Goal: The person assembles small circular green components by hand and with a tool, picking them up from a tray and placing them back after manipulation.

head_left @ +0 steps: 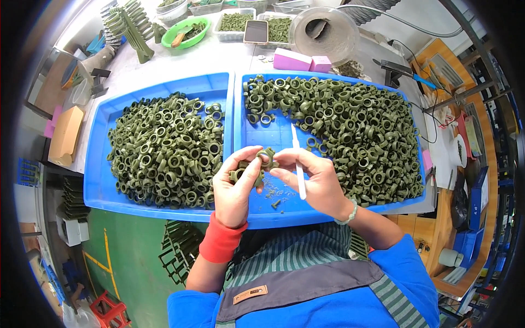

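My left hand [232, 192], with a red wristband, pinches a small green ring [269, 154] between thumb and fingers. Another green ring [237, 175] shows within the same hand, partly covered by it. My right hand [324, 185] touches the pinched ring with its fingertips. A slim white pen-like tool [299, 164] is also gripped there, its upper end pointing away from me; its exact kind is unclear. Both hands are above the near left part of the right blue tray [306, 218], where green shavings and small scraps lie.
Many green rings fill that tray's far and right sides. A left blue tray [101, 158] holds a large heap of them. Behind stand pink blocks [292, 59], a phone [256, 31], a green basin [205, 23] and a clear round container [342, 41]. A cardboard box [66, 135] sits left.
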### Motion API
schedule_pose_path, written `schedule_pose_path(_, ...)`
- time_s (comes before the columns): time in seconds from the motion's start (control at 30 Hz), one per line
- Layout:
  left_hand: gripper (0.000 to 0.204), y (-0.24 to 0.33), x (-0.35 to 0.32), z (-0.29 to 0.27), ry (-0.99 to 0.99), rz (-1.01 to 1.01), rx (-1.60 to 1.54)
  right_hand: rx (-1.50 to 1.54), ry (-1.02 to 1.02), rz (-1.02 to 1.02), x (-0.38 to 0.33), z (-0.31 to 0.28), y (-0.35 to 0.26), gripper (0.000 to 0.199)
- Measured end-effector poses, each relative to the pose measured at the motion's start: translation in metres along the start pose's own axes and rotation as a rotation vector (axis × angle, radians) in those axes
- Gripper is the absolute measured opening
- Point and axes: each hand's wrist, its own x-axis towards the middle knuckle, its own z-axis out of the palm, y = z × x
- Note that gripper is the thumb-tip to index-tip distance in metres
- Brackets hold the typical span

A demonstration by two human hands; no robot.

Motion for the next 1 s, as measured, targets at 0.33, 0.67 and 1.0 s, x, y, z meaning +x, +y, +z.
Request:
schedule_pose_path(0.33,0.028,-0.001,0.001,0.003,0.023,-0.035,0.018,-0.384,0.031,-0.310,0.004,-0.005,-0.002,0.026)
schedule_pose_path(0.67,0.029,0.005,0.001,-0.002,-0.021,-0.183,-0.033,-0.619,0.074,-0.577,0.011,-0.017,0.005,0.033)
schedule_pose_path(1.0,0.037,0.106,0.052,-0.163,0.698,0.624,1.792,-1.001,-0.136,-0.249,0.034,-0.084,0.052,0.009)
